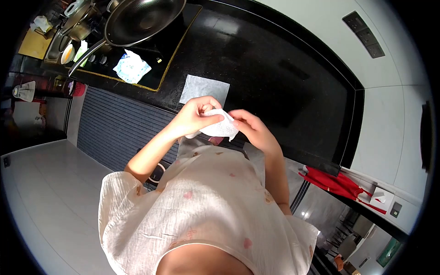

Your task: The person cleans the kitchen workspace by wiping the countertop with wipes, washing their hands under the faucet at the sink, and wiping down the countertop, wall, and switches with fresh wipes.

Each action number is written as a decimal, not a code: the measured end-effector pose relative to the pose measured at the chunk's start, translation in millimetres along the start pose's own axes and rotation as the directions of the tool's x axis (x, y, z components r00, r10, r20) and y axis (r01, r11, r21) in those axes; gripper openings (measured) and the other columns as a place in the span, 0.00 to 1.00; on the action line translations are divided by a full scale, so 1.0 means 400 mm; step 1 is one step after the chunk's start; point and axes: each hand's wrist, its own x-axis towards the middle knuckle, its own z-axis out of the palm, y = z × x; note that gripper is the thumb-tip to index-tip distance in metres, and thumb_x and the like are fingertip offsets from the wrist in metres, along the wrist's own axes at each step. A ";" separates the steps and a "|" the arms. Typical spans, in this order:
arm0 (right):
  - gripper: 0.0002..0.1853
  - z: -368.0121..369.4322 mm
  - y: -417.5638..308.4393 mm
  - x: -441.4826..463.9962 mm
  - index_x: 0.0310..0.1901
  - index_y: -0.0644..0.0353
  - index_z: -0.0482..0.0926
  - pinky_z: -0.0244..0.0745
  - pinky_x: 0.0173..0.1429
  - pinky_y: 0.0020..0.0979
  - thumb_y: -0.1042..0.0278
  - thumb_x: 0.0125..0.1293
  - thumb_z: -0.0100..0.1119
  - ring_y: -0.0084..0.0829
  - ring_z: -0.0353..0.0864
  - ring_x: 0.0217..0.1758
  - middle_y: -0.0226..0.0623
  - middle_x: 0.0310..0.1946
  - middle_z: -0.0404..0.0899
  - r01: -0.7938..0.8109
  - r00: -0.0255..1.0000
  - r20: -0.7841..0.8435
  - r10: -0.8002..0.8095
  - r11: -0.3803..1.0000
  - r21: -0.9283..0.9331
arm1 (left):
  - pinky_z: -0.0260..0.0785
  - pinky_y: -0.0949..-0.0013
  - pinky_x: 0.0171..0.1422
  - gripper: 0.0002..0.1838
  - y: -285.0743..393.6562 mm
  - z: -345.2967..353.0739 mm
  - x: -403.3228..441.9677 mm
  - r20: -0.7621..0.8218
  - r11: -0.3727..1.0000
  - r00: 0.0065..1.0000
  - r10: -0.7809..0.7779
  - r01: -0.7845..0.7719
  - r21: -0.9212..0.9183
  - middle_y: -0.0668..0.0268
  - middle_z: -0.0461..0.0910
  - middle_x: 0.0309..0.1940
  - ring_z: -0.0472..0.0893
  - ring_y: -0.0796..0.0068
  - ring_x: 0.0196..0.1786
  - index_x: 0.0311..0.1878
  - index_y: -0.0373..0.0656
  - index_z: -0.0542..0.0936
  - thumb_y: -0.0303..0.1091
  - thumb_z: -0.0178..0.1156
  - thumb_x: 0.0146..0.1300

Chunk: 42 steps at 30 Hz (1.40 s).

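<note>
My left hand (195, 117) has its thumb and fingers closed on a crumpled white wipe (217, 127) with a dimpled texture, held in front of my body near the counter's edge. From the other side my right hand (255, 129) pinches the wipe's upper right edge between thumb and fingers. Just beyond my hands, a second thin whitish sheet (206, 86) lies spread flat on the black counter (270, 59).
A large frying pan (142, 20) sits on the stove at the upper left, its handle toward me. A soft blue-and-white packet (131, 67) rests by the stove's front edge. Red cloth (332, 182) and a white tissue box (381, 200) are at lower right.
</note>
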 end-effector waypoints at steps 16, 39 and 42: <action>0.04 0.035 0.073 0.059 0.38 0.59 0.67 0.61 0.34 0.17 0.71 0.62 0.46 0.13 0.66 0.29 0.27 0.27 0.69 0.405 0.879 -0.384 -0.283 0.868 0.287 | 0.53 0.85 0.25 0.06 0.033 0.012 -0.009 0.142 0.979 0.987 -0.081 0.106 -0.176 0.80 0.68 0.20 0.63 0.94 0.23 0.28 0.39 0.74 0.30 0.55 0.58; 0.07 -0.039 0.133 0.064 0.37 0.64 0.73 0.65 0.35 0.17 0.80 0.56 0.49 0.15 0.70 0.31 0.28 0.33 0.69 0.022 0.990 0.137 -0.035 0.995 0.098 | 0.67 0.74 0.46 0.31 -0.140 -0.138 -0.039 0.487 0.830 0.775 -0.403 0.534 -0.162 0.62 0.75 0.39 0.74 0.77 0.42 0.48 0.39 0.64 0.21 0.66 0.39; 0.06 0.006 0.159 0.078 0.34 0.67 0.74 0.61 0.34 0.15 0.84 0.54 0.49 0.14 0.66 0.30 0.28 0.33 0.66 0.060 0.998 0.032 -0.063 0.994 0.090 | 0.69 0.76 0.40 0.24 -0.227 -0.168 -0.055 0.387 0.827 0.780 -0.491 0.557 -0.073 0.63 0.76 0.34 0.75 0.79 0.36 0.42 0.36 0.68 0.23 0.66 0.39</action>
